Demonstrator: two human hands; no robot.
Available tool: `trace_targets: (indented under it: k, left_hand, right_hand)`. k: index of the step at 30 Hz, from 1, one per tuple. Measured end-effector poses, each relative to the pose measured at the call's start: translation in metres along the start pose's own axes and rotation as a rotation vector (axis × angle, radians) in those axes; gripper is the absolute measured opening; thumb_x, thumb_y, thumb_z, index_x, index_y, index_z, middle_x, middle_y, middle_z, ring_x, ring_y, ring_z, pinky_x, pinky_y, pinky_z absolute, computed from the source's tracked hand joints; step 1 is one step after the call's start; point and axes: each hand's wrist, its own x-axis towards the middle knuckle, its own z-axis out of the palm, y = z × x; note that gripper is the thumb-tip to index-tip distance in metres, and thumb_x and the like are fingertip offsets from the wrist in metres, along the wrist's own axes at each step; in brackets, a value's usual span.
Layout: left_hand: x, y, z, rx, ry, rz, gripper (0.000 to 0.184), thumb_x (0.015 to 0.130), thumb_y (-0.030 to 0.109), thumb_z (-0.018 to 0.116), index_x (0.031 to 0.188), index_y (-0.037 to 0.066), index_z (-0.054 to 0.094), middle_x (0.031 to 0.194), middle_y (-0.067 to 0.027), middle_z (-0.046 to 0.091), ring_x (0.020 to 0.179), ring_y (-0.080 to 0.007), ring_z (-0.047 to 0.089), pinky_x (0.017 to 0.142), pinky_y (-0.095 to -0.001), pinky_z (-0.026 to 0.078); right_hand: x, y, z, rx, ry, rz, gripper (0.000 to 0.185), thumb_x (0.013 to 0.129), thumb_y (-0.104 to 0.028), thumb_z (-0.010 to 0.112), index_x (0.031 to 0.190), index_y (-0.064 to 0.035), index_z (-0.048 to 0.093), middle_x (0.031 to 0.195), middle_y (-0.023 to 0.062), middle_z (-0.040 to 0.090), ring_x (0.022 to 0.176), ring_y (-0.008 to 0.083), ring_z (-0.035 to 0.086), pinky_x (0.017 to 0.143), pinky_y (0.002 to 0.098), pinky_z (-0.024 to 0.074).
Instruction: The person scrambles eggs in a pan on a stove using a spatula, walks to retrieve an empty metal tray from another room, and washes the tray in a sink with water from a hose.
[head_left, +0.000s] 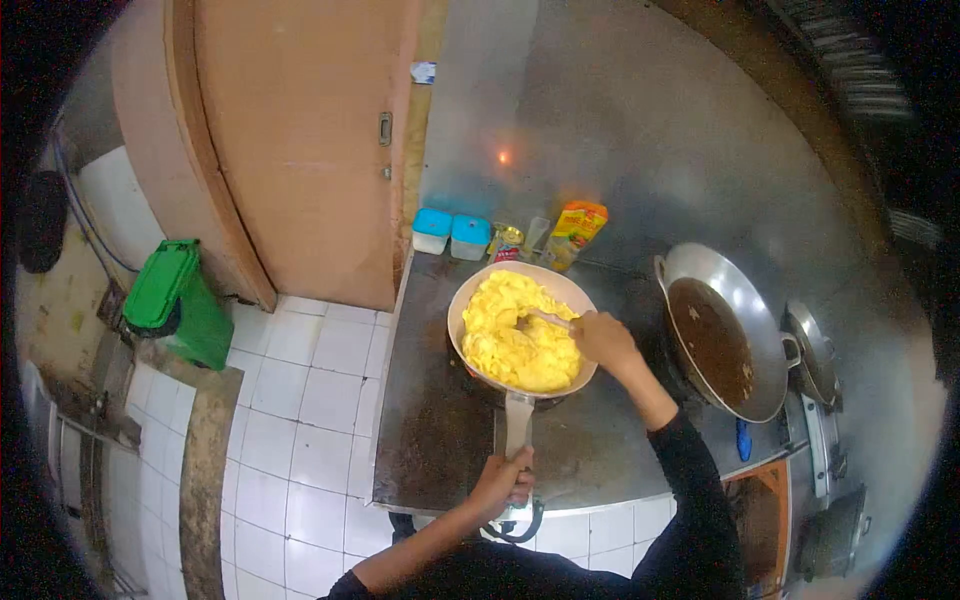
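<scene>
A light-coloured frying pan (457, 312) sits over the burner at the middle of the counter, full of soft yellow scrambled eggs (505, 345). My left hand (502, 482) is closed around the pan handle (518, 425), which points back toward me. Above the pan's right side, my right hand (603, 342) grips a pale spatula (552, 319). The spatula's far end is sunk in the eggs, so its blade is hidden.
To the right stands a big metal wok (735, 285) holding dark brown oil. Blue-lidded containers (470, 236), a can (508, 242) and a yellow pouch (577, 233) line the back wall. A green bin (180, 300) stands on the floor at left, near a door (300, 150).
</scene>
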Motion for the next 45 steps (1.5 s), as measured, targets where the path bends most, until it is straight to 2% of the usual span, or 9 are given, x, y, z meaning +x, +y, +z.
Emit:
trace_targets:
  k: [4, 8, 12, 14, 25, 28, 38, 43, 45]
  left_hand:
    - [0.004, -0.001, -0.001, -0.021, 0.021, -0.006, 0.025, 0.085, 0.034, 0.054, 0.080, 0.011, 0.044, 0.056, 0.0051, 0.034, 0.041, -0.0046, 0.028, 0.034, -0.0207, 0.023]
    - [0.002, -0.002, 0.003, -0.014, 0.020, 0.004, 0.026, 0.084, 0.033, 0.054, 0.078, 0.012, 0.042, 0.056, 0.0050, 0.034, 0.041, -0.0049, 0.028, 0.034, -0.0209, 0.022]
    - [0.009, -0.009, 0.013, -0.042, 0.075, 0.011, 0.026, 0.083, 0.033, 0.055, 0.076, 0.013, 0.040, 0.054, 0.0049, 0.033, 0.040, -0.0054, 0.028, 0.034, -0.0217, 0.022]
    - [0.014, -0.018, 0.017, -0.043, 0.084, 0.033, 0.026, 0.082, 0.033, 0.055, 0.076, 0.013, 0.040, 0.054, 0.0049, 0.033, 0.039, -0.0055, 0.028, 0.034, -0.0218, 0.022]
    - [0.020, -0.030, 0.007, -0.101, 0.071, 0.084, 0.018, 0.085, 0.028, 0.054, 0.097, 0.018, 0.043, 0.056, 0.0052, 0.033, 0.042, -0.0052, 0.029, 0.036, -0.0215, 0.024]
    - [0.015, -0.024, 0.011, -0.106, 0.081, 0.087, 0.022, 0.085, 0.030, 0.055, 0.088, 0.014, 0.040, 0.054, 0.0021, 0.035, 0.038, -0.0068, 0.030, 0.033, -0.0226, 0.023]
    - [0.016, -0.024, 0.009, -0.031, 0.100, 0.065, 0.023, 0.086, 0.030, 0.052, 0.093, 0.012, 0.038, 0.058, -0.0001, 0.038, 0.040, -0.0075, 0.032, 0.033, -0.0234, 0.026]
    - [0.015, -0.019, 0.014, 0.013, 0.130, 0.079, 0.018, 0.086, 0.029, 0.051, 0.089, 0.013, 0.042, 0.056, 0.0044, 0.034, 0.041, -0.0058, 0.028, 0.035, -0.0215, 0.024]
    - [0.013, -0.020, 0.013, 0.015, 0.089, 0.071, 0.018, 0.086, 0.028, 0.051, 0.089, 0.013, 0.042, 0.056, 0.0045, 0.034, 0.041, -0.0057, 0.028, 0.035, -0.0215, 0.024]
  right_hand:
    - [-0.035, 0.022, -0.063, 0.076, -0.134, -0.068, 0.026, 0.077, -0.022, 0.049, 0.078, 0.0012, 0.061, 0.083, 0.0238, 0.059, 0.080, 0.0389, 0.058, 0.075, 0.0459, 0.0454]
    - [-0.082, -0.013, -0.119, 0.052, -0.289, -0.029, 0.024, 0.077, -0.023, 0.050, 0.082, -0.0044, 0.064, 0.083, 0.0186, 0.061, 0.076, 0.0358, 0.059, 0.072, 0.0420, 0.0465]
    - [-0.087, -0.022, -0.047, -0.081, -0.407, -0.028, 0.023, 0.079, -0.022, 0.048, 0.080, -0.0043, 0.063, 0.081, 0.0160, 0.062, 0.072, 0.0348, 0.060, 0.071, 0.0408, 0.0470]
    - [-0.098, -0.050, -0.011, 0.006, -0.209, 0.070, 0.024, 0.075, -0.014, 0.047, 0.083, 0.0059, 0.058, 0.079, 0.0281, 0.059, 0.077, 0.0375, 0.061, 0.070, 0.0456, 0.0482]
    - [-0.081, -0.046, 0.043, 0.397, 0.200, 0.272, 0.021, 0.077, -0.016, 0.048, 0.086, -0.0019, 0.061, 0.079, 0.0248, 0.058, 0.077, 0.0415, 0.057, 0.068, 0.0480, 0.0446]
    - [-0.078, -0.040, 0.039, 0.424, 0.195, 0.317, 0.022, 0.078, -0.017, 0.048, 0.082, -0.0009, 0.062, 0.078, 0.0256, 0.058, 0.077, 0.0416, 0.057, 0.069, 0.0482, 0.0446]
    - [-0.037, -0.062, 0.061, 0.227, 0.187, 0.365, 0.019, 0.075, -0.014, 0.049, 0.082, -0.0010, 0.061, 0.078, 0.0224, 0.060, 0.076, 0.0370, 0.060, 0.067, 0.0443, 0.0485]
    - [-0.061, -0.073, 0.052, 0.099, -0.018, 0.106, 0.023, 0.076, -0.015, 0.047, 0.090, -0.0015, 0.059, 0.086, 0.0217, 0.061, 0.077, 0.0366, 0.061, 0.068, 0.0444, 0.0489]
    - [-0.080, -0.066, 0.014, 0.034, -0.156, 0.203, 0.027, 0.078, -0.018, 0.045, 0.092, 0.0003, 0.058, 0.088, 0.0229, 0.060, 0.080, 0.0376, 0.060, 0.070, 0.0449, 0.0488]
